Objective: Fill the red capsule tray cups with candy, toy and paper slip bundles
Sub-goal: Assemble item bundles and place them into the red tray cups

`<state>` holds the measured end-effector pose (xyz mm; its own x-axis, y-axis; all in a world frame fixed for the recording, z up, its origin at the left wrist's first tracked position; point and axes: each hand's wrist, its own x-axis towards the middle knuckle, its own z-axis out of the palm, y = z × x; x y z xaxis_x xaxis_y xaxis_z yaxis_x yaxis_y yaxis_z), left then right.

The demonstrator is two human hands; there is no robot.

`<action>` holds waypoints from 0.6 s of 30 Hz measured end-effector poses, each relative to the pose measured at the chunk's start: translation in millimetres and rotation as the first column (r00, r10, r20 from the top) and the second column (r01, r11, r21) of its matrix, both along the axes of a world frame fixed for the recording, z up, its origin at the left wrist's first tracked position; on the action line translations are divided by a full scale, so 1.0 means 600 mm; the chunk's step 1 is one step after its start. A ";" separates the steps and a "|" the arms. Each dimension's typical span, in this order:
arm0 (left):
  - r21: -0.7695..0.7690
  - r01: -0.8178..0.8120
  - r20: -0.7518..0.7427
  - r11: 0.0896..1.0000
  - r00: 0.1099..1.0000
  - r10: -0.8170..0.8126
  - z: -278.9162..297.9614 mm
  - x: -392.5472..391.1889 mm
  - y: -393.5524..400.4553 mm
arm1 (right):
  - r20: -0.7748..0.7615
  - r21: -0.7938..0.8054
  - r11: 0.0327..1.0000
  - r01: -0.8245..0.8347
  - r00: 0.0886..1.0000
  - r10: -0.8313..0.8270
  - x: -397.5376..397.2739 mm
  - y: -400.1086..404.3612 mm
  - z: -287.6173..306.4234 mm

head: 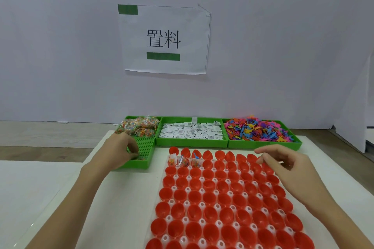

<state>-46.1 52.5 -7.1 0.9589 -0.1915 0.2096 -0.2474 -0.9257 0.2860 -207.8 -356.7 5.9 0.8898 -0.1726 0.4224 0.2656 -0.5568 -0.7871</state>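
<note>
Left hand (pixel 123 147) reached into the near, mostly bare end of the candy bin (pixel 141 162), fingers curled down on the grid floor at about 10 o'clock from the tray; it looked to be pinching something small there, but what it held, if anything, could not be told. Right hand (pixel 283 164) hovered over the far-right cups, at 1 o'clock of the tray, fingers loose and spread, grasping nothing — probably waiting to take the next piece.

Red capsule tray (pixel 222 198) sat on the white counter (pixel 30 188) directly in front of the person, at 6 o'clock, so both hands reached every row. Three filled cups (pixel 183 161) in the far-left corner, each showing a candy packet and a bit of toy; slips inside them could not be made out. All other cups visible were empty, so the job was judged barely started, filling left to right along the far row.

Three green bins lined the tray's far edge, 11 to 1 o'clock, close by for short reaches: candy packets (pixel 138 127) piled at the far end of the left bin, paper slips (pixel 191 131) in the middle, coloured toys (pixel 261 130) on the right. Too many pieces in each to count.

One paper sign (pixel 164 39) was taped to the wall at 12 o'clock.
</note>
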 end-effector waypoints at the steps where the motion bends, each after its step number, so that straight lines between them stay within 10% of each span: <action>1: 0.009 0.008 0.011 1.000 1.000 -0.008 0.003 -0.001 -0.001 | -0.010 -0.034 0.999 -0.005 1.000 0.005 -0.001 0.006 -0.003; 9: -0.019 -0.048 0.170 0.999 0.984 0.050 0.024 -0.016 -0.006 | -0.153 -0.524 0.811 -0.259 0.966 0.210 0.024 0.081 -0.016; 18: -0.434 0.106 0.260 0.895 0.966 0.012 0.105 -0.050 -0.026 | -0.237 -0.609 0.719 -0.334 0.942 0.237 0.075 0.105 -0.026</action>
